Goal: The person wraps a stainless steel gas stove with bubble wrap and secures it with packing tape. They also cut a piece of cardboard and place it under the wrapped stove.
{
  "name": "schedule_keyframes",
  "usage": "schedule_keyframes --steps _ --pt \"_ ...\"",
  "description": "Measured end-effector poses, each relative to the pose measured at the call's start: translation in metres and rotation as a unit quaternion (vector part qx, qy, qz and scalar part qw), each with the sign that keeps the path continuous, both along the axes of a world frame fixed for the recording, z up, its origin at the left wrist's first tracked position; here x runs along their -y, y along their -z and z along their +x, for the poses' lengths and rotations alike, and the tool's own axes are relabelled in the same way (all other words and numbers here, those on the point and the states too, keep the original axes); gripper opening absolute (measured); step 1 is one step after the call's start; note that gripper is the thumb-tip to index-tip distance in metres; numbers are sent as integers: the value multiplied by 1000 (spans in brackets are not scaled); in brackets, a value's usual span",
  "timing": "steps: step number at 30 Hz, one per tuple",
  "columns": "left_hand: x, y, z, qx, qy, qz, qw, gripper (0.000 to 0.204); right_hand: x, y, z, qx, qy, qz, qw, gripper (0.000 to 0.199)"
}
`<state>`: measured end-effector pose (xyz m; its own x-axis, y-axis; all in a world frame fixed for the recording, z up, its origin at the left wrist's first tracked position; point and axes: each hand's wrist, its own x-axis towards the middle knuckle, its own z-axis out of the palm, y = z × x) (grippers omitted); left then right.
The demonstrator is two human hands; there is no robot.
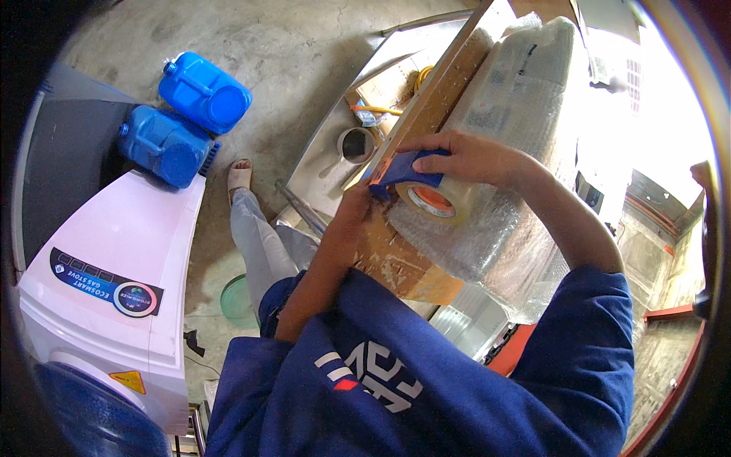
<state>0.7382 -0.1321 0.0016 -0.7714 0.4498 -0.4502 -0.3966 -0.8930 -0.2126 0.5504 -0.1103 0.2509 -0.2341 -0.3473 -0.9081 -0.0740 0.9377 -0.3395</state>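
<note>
My right hand (464, 158) is closed round a blue tape dispenser (415, 169) with an orange-edged front, loaded with a wide roll of clear tape (432, 201). At the dispenser's front end is my left hand (356, 204). Its fingers look drawn together there, partly in shadow, and what they pinch cannot be made out. Under and beyond the dispenser lies a long bundle in bubble wrap (512, 99), on a brown board or table (396, 263) with scuffed, flaking patches.
A metal tray-like surface (324, 145) beyond the board holds a white mug-like container (355, 145) and a yellow coil (423, 78). Two blue jerrycans (204, 91) stand at left, near a white appliance panel (122, 236). A green round object (240, 301) is on the floor.
</note>
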Motion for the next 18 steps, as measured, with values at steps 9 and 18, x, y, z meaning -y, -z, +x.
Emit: schedule_keyframes --steps 9,18 --pt "-30 -5 -1 -21 -101 -176 979 34 11 -11 4 -69 -1 40 997 65" --pt "-66 -6 15 49 39 -415 908 22 17 -15 4 -104 -104 -31 989 61"
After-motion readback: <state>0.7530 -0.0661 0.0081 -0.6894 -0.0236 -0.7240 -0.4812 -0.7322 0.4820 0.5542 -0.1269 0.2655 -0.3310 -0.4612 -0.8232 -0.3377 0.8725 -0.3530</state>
